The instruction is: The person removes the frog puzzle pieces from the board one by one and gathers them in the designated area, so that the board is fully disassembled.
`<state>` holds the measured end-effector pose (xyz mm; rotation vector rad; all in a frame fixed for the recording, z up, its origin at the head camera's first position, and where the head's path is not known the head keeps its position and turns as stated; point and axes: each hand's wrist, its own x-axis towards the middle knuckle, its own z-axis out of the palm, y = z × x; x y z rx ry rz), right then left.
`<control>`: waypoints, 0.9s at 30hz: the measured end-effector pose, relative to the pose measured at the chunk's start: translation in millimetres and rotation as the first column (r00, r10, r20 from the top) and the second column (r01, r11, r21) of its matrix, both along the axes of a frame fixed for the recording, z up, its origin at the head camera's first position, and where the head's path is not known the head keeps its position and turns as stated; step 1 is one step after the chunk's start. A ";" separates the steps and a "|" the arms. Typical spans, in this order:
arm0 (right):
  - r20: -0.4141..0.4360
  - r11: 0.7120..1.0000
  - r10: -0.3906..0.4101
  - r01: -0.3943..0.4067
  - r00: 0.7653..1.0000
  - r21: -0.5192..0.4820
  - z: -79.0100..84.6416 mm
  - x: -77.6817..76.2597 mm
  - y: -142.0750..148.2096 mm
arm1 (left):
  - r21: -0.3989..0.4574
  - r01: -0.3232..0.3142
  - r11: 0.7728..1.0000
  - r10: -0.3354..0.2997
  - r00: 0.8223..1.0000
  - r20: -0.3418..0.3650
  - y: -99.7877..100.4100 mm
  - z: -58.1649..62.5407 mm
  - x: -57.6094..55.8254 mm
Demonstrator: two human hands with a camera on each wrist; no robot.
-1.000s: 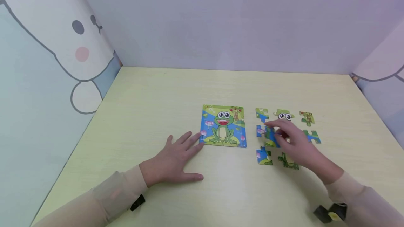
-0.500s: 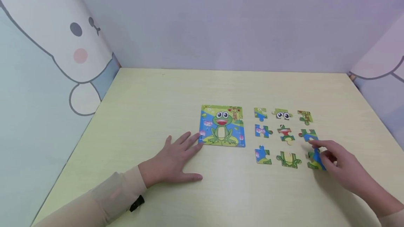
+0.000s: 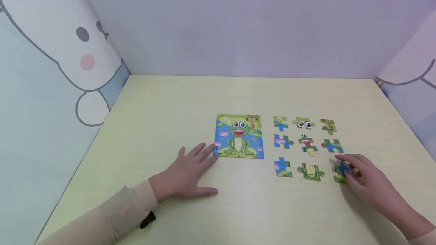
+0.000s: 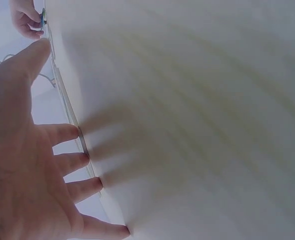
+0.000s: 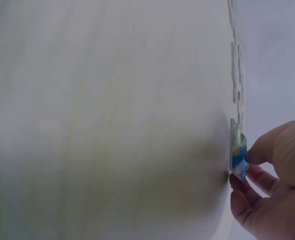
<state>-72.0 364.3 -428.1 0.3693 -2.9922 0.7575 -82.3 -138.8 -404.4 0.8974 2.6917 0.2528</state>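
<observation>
My left hand (image 3: 185, 173) lies with fingers spread on the table, its fingertips at the lower left corner of a square frog puzzle board (image 3: 239, 136). In the left wrist view the straight fingers of the left hand (image 4: 32, 165) touch the surface. At the lower right of the loose pieces, my right hand (image 3: 374, 184) pinches a blue and green puzzle piece (image 3: 340, 173), partly covered by the fingers. The right wrist view has that puzzle piece (image 5: 237, 156) low at the table, the thumb against its face and fingertips at its edge.
Several loose puzzle pieces lie apart in rows right of the board, among them an eyes piece (image 3: 304, 123), a mouth piece (image 3: 307, 145) and a frog-belly piece (image 3: 310, 172). Behind the pale table (image 3: 163, 105) stands a lilac wall (image 3: 252, 25).
My right hand has carried the puzzle piece from the middle of the loose pieces to their lower right corner, where it has since shifted only slightly. The left hand has stayed in place.
</observation>
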 end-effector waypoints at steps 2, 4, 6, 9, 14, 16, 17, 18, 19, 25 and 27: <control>-0.011 1.000 -0.005 0.005 1.000 0.009 0.4 0.9 -1.1 | -0.008 0.001 1.000 -0.001 1.000 -0.006 -0.8 -0.6 -0.3; -0.025 1.000 -0.007 0.007 1.000 0.012 0.6 1.8 -2.1 | -0.013 0.001 1.000 -0.001 1.000 -0.009 -1.5 -1.2 -0.4; -0.038 1.000 -0.007 0.007 0.999 0.009 1.1 2.3 -3.0 | -0.012 0.000 1.000 0.000 1.000 -0.010 -2.1 -2.0 -0.3; -0.076 1.000 -0.005 0.005 0.997 -0.004 2.5 2.7 -4.3 | -0.006 -0.001 1.000 0.001 1.000 -0.011 -2.7 -2.6 -0.2; -0.153 0.998 -0.021 0.012 0.988 -0.059 8.7 -1.1 -7.8 | -0.020 -0.004 1.000 0.003 0.999 -0.032 -3.1 -1.3 -0.8; -0.156 0.997 -0.036 0.025 0.987 -0.070 11.7 -4.4 -10.9 | -0.031 -0.004 1.000 0.003 0.999 -0.051 -2.9 -0.6 -1.7; -0.163 0.997 -0.040 0.028 0.986 -0.070 13.1 -6.3 -12.9 | -0.032 -0.004 0.999 0.002 0.998 -0.061 -2.6 -0.3 -2.4; -0.167 0.997 -0.038 0.027 0.985 -0.068 14.5 -8.3 -15.6 | -0.032 -0.005 0.999 0.003 0.997 -0.071 -2.2 0.0 -3.1; -0.171 0.997 -0.035 0.024 0.985 -0.067 16.0 -10.6 -18.5 | -0.030 -0.006 1.000 0.003 0.996 -0.084 -1.5 -0.1 -3.9; -0.195 0.999 0.013 -0.019 0.981 -0.030 29.3 -25.9 -42.9 | 0.016 -0.075 0.997 0.076 0.985 -0.157 3.2 4.0 -12.5; -0.199 0.999 0.033 -0.031 0.979 0.016 35.2 -31.7 -51.6 | 0.042 -0.122 0.992 0.128 0.974 -0.185 5.3 9.6 -17.8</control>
